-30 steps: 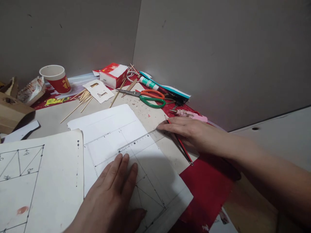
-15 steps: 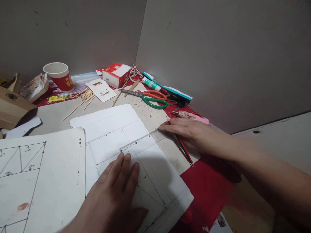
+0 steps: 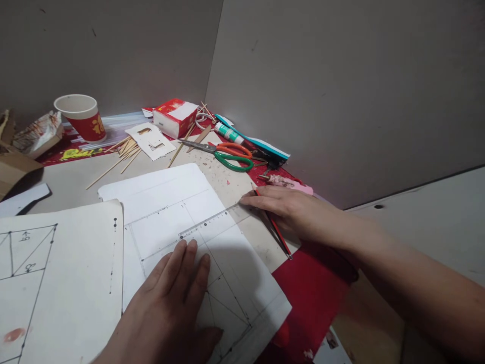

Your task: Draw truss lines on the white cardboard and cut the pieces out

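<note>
A clear ruler (image 3: 206,222) lies slantwise across a white sheet of paper (image 3: 159,187) marked with thin pencil lines. My left hand (image 3: 170,298) rests flat on the sheet, fingers stretched out and tips just below the ruler's near end. At the ruler's far end, my right hand (image 3: 282,205) touches it with the fingertips and has a red and black pencil (image 3: 278,233) tucked between its fingers. The pencil's tip points up and away, its other end toward me. Part of the ruler's far end is hidden under the right hand.
A thick drawn sheet (image 3: 87,268) overlaps on the left. Behind are a paper cup (image 3: 85,121), wooden sticks (image 3: 127,149), a cut card (image 3: 151,141), a red tissue pack (image 3: 176,117), scissors (image 3: 227,153), a glue tube (image 3: 229,132) and a pink-handled tool (image 3: 290,183). Grey walls stand close behind.
The view has turned slightly right, so everything sits a little further left in the picture. Both hands, the ruler and the pencil keep nearly the same places on the paper.
</note>
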The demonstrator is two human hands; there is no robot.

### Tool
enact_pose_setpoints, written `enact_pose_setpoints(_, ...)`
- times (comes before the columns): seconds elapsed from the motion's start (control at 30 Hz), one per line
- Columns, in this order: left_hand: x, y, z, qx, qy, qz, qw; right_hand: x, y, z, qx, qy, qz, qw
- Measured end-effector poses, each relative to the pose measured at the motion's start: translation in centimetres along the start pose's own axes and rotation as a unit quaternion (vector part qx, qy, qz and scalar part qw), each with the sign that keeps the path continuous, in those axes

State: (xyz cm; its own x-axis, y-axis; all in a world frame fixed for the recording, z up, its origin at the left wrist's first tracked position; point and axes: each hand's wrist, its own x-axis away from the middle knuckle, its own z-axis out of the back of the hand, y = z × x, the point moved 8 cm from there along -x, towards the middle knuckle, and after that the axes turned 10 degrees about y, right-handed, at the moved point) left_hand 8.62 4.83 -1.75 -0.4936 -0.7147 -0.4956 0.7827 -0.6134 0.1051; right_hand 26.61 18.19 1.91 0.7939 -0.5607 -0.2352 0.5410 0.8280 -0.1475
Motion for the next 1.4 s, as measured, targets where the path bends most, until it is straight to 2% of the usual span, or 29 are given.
enact_pose_setpoints(0.37, 0.01, -0.05, -0.14, -0.014, -0.002, -0.009, 1.0, 0.05, -0.07, 0.09, 0.006, 0.007, 0.001, 1.0)
enact_pose_setpoints(0.9, 0.18, 0.46, 0.23, -0.01, 0.047, -0.027, 0.998, 0.28, -0.11, -0.19, -0.003, 0.013, 0.014, 1.0)
enact_pose_setpoints(1.1, 0.05, 0.45, 0.06, -0.017, 0.026, -0.029, 0.999, 0.22, 0.04, -0.42, 0.007, 0.011, 0.013, 1.0)
enact_pose_setpoints(1.4, -0.43, 0.42, 0.6, -0.03, 0.039, -0.034, 0.998, 0.53, 0.28, -0.59, -0.001, 0.008, 0.01, 1.0)
